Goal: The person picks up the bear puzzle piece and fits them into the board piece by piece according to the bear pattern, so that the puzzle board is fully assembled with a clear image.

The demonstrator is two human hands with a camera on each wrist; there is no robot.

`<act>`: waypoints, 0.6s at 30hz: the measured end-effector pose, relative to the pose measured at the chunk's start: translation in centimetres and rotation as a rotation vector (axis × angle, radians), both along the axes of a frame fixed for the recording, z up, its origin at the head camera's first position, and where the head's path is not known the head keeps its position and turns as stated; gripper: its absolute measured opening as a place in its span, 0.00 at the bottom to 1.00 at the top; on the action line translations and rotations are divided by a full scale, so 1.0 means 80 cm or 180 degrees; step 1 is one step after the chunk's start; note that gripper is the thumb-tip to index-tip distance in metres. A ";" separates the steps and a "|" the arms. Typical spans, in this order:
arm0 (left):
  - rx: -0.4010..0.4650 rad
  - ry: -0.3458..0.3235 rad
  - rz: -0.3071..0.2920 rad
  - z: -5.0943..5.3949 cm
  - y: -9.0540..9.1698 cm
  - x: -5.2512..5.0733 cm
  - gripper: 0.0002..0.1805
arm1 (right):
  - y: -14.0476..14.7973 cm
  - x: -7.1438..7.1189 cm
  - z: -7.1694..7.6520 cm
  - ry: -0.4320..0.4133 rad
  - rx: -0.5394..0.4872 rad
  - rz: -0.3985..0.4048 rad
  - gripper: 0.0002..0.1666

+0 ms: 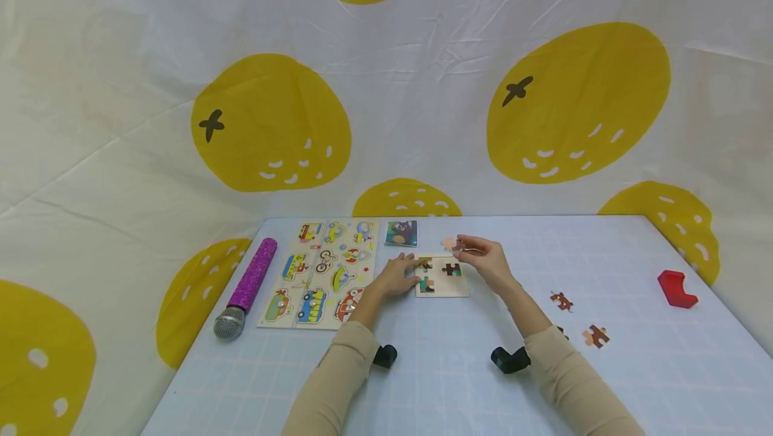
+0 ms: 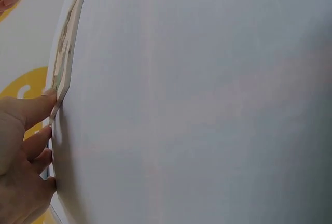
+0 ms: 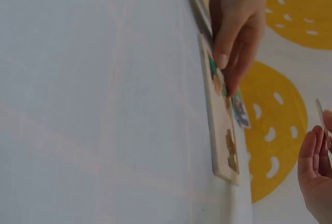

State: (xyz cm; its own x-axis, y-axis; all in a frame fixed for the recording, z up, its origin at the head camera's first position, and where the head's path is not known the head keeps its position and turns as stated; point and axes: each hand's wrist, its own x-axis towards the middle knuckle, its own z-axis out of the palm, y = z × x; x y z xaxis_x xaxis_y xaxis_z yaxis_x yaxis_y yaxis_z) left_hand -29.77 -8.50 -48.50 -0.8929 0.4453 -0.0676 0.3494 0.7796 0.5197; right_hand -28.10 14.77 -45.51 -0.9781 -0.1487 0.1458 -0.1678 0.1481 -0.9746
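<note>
A small wooden puzzle board (image 1: 441,290) lies on the table with several jigsaw pieces set in it. Against its left side rests my left hand (image 1: 397,276), with the thumb (image 2: 41,105) touching the edge and fingertips at the upper-left piece. Above the board's upper right corner, my right hand (image 1: 488,263) pinches a pale, pinkish-brown puzzle piece (image 1: 447,243) between thumb and fingers. The right wrist view shows that piece (image 3: 321,114) edge-on, raised off the table. Loose brown bear pieces (image 1: 561,300) lie to the right, one partly hidden by the right sleeve.
Left of the board lies a vehicle peg puzzle (image 1: 298,280), with a glittery purple microphone (image 1: 253,278) beside it. A bear picture card (image 1: 401,233) sits behind the board. A red block (image 1: 676,290) is at the far right. Black objects (image 1: 510,359) show near the forearms.
</note>
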 end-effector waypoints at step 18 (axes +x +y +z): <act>0.0045 0.0232 0.0249 0.001 0.008 0.006 0.25 | -0.024 -0.003 -0.037 0.0197 0.1535 0.0577 0.21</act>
